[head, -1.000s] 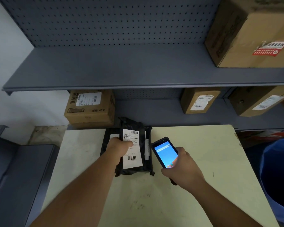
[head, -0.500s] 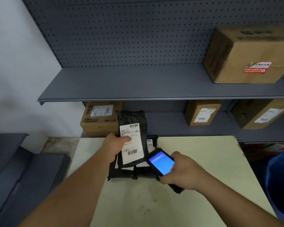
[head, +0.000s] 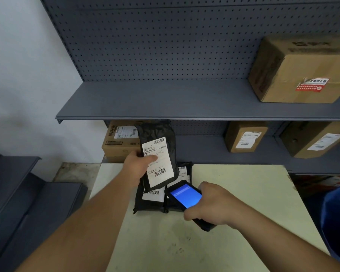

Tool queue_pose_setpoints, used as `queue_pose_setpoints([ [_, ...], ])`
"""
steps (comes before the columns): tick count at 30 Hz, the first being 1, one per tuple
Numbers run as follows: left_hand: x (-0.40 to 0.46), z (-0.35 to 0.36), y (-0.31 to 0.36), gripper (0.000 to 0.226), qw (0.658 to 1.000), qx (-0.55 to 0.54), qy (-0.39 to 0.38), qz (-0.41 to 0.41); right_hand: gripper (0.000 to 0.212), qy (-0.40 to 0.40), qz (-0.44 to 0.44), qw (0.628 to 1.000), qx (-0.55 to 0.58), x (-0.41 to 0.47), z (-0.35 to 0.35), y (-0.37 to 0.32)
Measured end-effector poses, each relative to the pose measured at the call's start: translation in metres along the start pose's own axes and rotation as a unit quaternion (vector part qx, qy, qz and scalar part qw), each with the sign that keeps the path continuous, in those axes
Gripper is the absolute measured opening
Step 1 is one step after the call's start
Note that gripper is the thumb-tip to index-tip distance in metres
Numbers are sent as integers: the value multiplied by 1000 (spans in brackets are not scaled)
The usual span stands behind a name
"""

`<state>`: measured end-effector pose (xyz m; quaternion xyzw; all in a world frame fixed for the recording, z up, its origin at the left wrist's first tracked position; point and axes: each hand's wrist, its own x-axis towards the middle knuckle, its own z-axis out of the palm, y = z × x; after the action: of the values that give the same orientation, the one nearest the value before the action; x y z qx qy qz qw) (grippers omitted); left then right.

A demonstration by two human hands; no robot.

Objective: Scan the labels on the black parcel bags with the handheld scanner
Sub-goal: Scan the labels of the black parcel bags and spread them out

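The left hand (head: 138, 167) has a clenched grip on a black parcel bag (head: 159, 152), thumb pressed across the face of its white label (head: 157, 161) and the fingers wrapped behind the bag's left edge. The bag is lifted clear of the tabletop (head: 234, 193) and stands nearly upright at the centre of the frame, tilted slightly, with the label facing the camera; a barcode shows at the label's top and another near its bottom. The left forearm runs up from the lower left of the frame, extended and bare.

The right hand (head: 212, 203) is closed around a handheld scanner (head: 185, 197), grasping its lower body with the fingers curled over the near side. The scanner's blue screen faces up and its top end points toward the lower edge of the raised bag, just beside it. The right forearm comes in from the lower right.

Beneath both, more black parcel bags (head: 151, 201) lie flat on the pale tabletop, one showing a white label with a barcode.

Behind the tabletop stands a grey shelf (head: 165, 103) with a pegboard back. A large cardboard box (head: 302, 69) sits at the upper right, and smaller labelled boxes (head: 245, 136) rest on the lower level.
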<state>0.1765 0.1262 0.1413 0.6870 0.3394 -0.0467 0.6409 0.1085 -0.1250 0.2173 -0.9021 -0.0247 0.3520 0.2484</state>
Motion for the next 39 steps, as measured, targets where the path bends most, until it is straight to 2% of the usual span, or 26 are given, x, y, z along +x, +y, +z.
queue_pose_setpoints([
  [16,3,-7,1,47,1000,-17,-2,3,51,4,-12,1000,-2,2,4,-6],
  [26,4,-9,-3,48,1000,-19,-3,-1,54,17,-11,1000,2,4,5,-4],
  [39,7,28,-21,36,999,10,-23,-20,50,42,27,998,39,7,-2,38],
])
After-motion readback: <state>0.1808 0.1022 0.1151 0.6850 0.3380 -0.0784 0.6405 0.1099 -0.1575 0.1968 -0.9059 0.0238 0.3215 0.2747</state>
